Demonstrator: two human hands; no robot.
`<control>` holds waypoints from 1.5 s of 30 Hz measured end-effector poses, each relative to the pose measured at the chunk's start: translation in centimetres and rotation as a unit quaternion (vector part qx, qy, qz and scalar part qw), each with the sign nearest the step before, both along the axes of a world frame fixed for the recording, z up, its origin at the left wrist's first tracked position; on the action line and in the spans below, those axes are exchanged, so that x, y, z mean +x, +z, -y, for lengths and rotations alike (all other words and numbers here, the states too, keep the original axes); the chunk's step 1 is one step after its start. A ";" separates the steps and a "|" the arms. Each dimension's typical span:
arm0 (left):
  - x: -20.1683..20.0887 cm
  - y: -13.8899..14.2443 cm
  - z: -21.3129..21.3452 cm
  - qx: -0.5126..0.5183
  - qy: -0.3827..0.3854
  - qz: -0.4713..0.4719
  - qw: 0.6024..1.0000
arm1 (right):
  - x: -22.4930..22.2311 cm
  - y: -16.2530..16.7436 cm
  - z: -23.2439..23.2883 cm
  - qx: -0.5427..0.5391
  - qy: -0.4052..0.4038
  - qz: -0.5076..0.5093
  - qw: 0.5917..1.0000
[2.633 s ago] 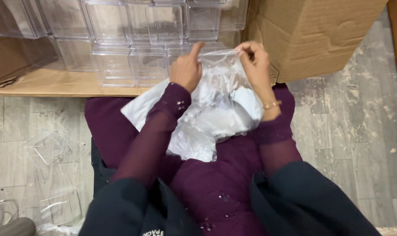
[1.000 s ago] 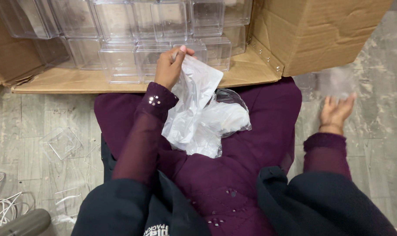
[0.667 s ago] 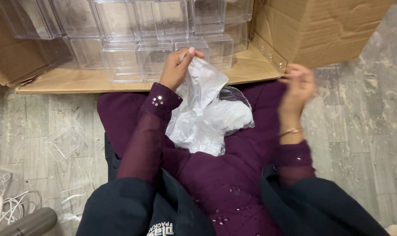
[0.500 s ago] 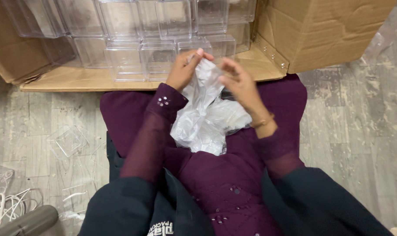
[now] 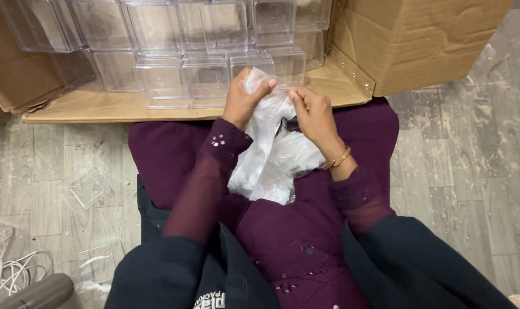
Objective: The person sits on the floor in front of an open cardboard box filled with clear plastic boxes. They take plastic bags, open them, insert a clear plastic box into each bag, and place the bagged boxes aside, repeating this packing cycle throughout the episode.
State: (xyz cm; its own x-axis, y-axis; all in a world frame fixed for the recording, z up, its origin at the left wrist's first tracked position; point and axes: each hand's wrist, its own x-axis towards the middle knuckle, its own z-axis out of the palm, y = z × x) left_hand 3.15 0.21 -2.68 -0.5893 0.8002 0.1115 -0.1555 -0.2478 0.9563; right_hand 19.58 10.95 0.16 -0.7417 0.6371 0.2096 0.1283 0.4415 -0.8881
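Note:
My left hand (image 5: 242,97) pinches the top of a clear plastic bag (image 5: 274,157) that holds white items and rests on my purple-clad lap. My right hand (image 5: 312,114) grips the same bag's upper edge just to the right, fingers curled on the plastic. A small dark piece shows between the bag and my right hand. A gold bangle sits on my right wrist.
Several clear plastic boxes (image 5: 205,74) are stacked on flattened cardboard (image 5: 99,106) ahead of my knees. A large cardboard box (image 5: 420,40) stands at the upper right. A clear lid (image 5: 85,186) and white cables (image 5: 8,274) lie on the grey wooden floor to the left.
My right hand, which had been out to the right over the floor with a clear wrapper, has come back empty and taken hold of the bag's top beside my left hand.

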 end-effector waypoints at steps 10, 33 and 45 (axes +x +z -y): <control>-2.4 -0.1 3.0 0.049 -0.082 0.272 0.958 | 1.5 -2.5 -2.0 -0.572 0.204 -0.143 0.781; -2.9 -1.4 0.7 -0.060 0.006 -0.052 0.997 | 0.2 -1.9 -5.2 -0.232 -0.020 -0.120 0.965; -1.8 1.4 -0.5 -0.192 0.120 -0.360 0.905 | 0.2 -0.9 -3.4 -0.510 0.143 -0.036 0.847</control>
State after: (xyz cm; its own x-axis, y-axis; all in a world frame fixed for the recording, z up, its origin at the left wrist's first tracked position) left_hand 1.39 0.71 -1.24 -0.6365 0.7199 0.2769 0.5560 0.1794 0.8116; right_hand 19.77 14.40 -0.76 -0.9055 0.3100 -0.2898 0.0743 -0.5565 -0.8275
